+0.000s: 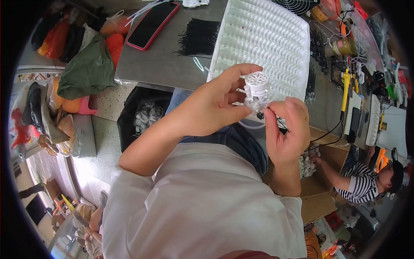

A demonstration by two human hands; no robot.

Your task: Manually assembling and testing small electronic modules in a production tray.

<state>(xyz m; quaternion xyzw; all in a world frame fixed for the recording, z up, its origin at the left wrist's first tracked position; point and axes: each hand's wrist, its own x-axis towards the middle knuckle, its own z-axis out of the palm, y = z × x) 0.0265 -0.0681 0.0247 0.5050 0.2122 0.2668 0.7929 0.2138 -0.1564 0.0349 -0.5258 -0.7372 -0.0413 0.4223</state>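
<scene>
My left hand (211, 101) is closed around a white plastic cylinder (257, 85) with round openings in its top face. It holds the part upright over the near edge of a white tray (263, 39) filled with rows of small white pieces. Thumb and forefinger of my right hand (290, 127) pinch together at the cylinder's lower end, beside a translucent bit and a small dark spot. What lies between those fingertips is too small to make out. Left of the tray, a bundle of short black wires (199, 38) rests on the grey table (166, 67).
A black phone with a red case (153, 25) lies at the far left of the table. On the right are a yellow tool (346, 86), a tin (343, 46) and cables. A co-worker in a striped shirt (360, 183) reaches into a cardboard box (319, 209).
</scene>
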